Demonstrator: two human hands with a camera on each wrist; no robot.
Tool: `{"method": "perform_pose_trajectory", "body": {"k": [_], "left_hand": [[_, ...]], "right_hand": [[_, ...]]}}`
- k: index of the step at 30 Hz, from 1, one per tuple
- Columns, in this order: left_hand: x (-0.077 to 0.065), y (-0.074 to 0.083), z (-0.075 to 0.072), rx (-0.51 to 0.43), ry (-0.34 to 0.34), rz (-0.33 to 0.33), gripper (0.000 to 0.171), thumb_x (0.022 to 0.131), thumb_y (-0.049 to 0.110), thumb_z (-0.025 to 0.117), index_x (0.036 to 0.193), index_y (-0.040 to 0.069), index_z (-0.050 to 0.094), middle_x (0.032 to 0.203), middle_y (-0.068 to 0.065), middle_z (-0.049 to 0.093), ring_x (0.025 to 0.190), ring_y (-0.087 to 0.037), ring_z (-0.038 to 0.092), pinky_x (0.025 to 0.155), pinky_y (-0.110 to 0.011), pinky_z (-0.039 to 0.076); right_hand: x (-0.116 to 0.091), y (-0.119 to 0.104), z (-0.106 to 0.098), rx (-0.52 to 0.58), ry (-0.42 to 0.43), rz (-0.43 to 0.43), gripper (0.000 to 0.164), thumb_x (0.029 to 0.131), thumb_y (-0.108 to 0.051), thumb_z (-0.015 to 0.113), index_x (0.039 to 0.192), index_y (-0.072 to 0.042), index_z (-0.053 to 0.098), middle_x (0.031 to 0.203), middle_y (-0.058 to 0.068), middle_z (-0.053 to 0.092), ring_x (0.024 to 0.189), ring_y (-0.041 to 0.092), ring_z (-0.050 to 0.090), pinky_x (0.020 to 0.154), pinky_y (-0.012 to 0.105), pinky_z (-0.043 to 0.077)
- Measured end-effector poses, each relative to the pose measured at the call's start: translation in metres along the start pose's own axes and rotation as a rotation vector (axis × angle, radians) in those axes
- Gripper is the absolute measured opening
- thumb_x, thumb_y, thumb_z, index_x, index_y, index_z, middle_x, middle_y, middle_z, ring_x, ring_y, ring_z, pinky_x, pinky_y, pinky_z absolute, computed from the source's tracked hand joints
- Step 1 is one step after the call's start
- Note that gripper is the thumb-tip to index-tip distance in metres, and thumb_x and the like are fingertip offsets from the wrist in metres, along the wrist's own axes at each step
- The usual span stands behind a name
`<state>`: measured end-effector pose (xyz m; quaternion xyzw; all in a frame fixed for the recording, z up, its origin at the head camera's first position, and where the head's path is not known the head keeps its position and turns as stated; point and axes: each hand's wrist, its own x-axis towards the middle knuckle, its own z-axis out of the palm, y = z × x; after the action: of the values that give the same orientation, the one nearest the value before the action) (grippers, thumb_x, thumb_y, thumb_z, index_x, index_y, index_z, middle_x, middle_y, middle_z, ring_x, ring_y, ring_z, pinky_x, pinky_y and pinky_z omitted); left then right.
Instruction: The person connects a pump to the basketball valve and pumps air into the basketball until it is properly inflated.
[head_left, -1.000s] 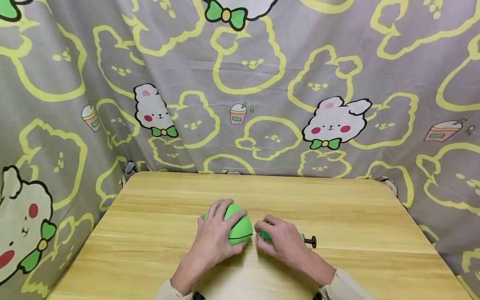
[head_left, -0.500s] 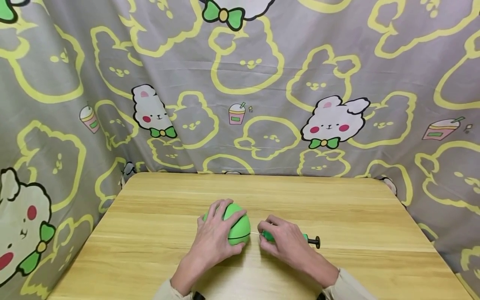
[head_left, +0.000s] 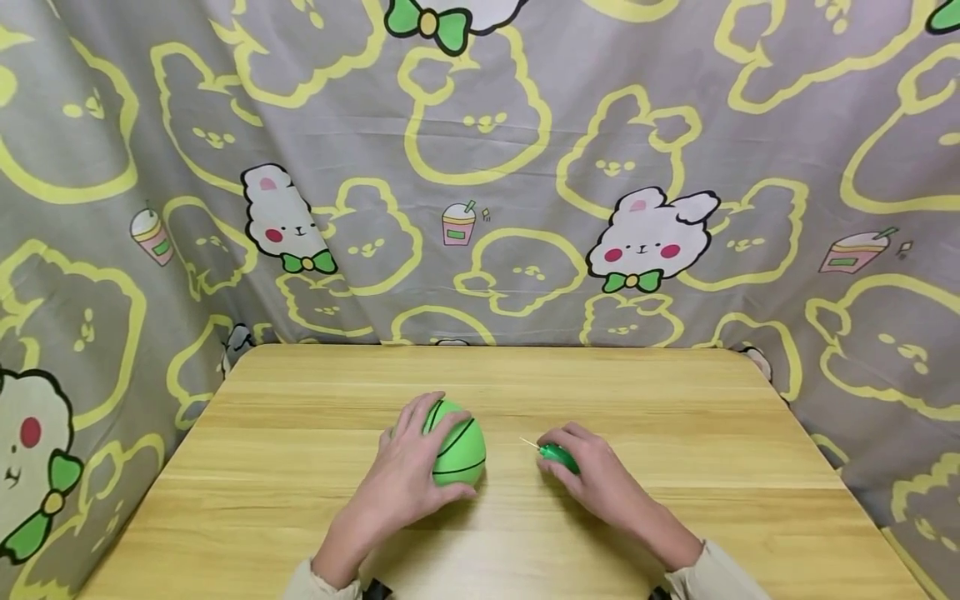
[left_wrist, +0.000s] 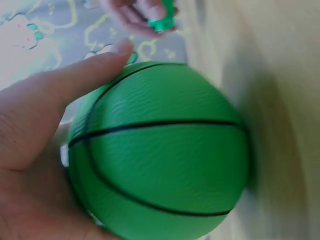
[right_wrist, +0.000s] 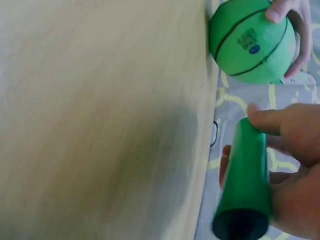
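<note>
A small green basketball (head_left: 461, 457) with black seams rests on the wooden table near its middle. My left hand (head_left: 405, 462) grips it from the left, the fingers spread over the top and the thumb low on the near side. To the right, my right hand (head_left: 600, 475) holds a green ball pump (head_left: 558, 457) around its barrel. A thin needle (head_left: 529, 443) sticks out of the pump's front end toward the ball, with a gap between them. In the right wrist view the barrel (right_wrist: 245, 175) ends in a dark cap; the plunger handle cannot be seen.
The wooden table (head_left: 300, 400) has rounded far corners. Behind it and along the left side hangs a grey curtain (head_left: 525, 192) with yellow outlines and cartoon rabbits.
My right hand has drawn the pump to the right, away from the ball, and the needle now stands free of it. The ball has turned slightly in my left hand.
</note>
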<state>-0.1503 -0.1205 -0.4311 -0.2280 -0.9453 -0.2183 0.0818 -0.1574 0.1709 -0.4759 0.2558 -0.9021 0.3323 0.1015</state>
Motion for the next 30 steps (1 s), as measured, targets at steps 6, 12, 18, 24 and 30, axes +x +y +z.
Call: {"method": "perform_pose_trajectory", "body": {"k": [6,12,18,24,30], "left_hand": [[-0.006,-0.007,-0.012,-0.092,-0.074,0.025,0.089,0.076,0.046,0.090,0.152,0.033,0.047,0.160,-0.018,0.028,0.144,-0.039,0.032,0.102,-0.070,0.038],[-0.008,-0.014,-0.013,-0.156,-0.061,-0.016,0.095,0.071,0.050,0.092,0.151,0.029,0.045,0.158,-0.016,0.034,0.140,-0.038,0.039,0.106,-0.069,0.034],[-0.007,-0.014,-0.010,-0.233,-0.101,-0.030,0.096,0.072,0.044,0.094,0.153,0.037,0.044,0.161,-0.017,0.027,0.139,-0.045,0.036,0.095,-0.070,0.042],[-0.008,-0.013,-0.006,-0.279,-0.072,-0.074,0.102,0.068,0.041,0.096,0.154,0.031,0.041,0.158,-0.017,0.030,0.135,-0.041,0.042,0.091,-0.062,0.050],[-0.010,-0.016,-0.004,-0.334,-0.063,-0.098,0.103,0.069,0.043,0.096,0.155,0.034,0.040,0.154,-0.018,0.033,0.127,-0.042,0.052,0.092,-0.059,0.052]], "right_hand": [[-0.003,0.012,-0.007,0.002,0.038,0.139,0.031,0.086,-0.011,0.084,0.116,-0.008,0.074,0.104,0.003,0.069,0.087,0.015,0.066,0.070,0.029,0.056],[-0.002,0.027,-0.011,-0.036,0.113,0.242,0.027,0.084,-0.012,0.086,0.105,-0.009,0.069,0.094,0.002,0.071,0.085,0.016,0.068,0.074,0.036,0.058],[0.001,0.033,-0.006,-0.129,0.113,0.284,0.021,0.085,-0.009,0.084,0.102,-0.007,0.072,0.093,0.005,0.070,0.084,0.017,0.065,0.072,0.038,0.055],[-0.002,0.027,-0.008,-0.152,0.062,0.303,0.025,0.086,-0.002,0.076,0.111,-0.001,0.072,0.104,0.015,0.068,0.089,0.025,0.063,0.073,0.040,0.054],[-0.017,0.018,-0.019,-0.165,-0.061,0.354,0.051,0.083,0.002,0.068,0.133,-0.002,0.063,0.116,0.017,0.061,0.092,0.025,0.059,0.076,0.042,0.053]]}}
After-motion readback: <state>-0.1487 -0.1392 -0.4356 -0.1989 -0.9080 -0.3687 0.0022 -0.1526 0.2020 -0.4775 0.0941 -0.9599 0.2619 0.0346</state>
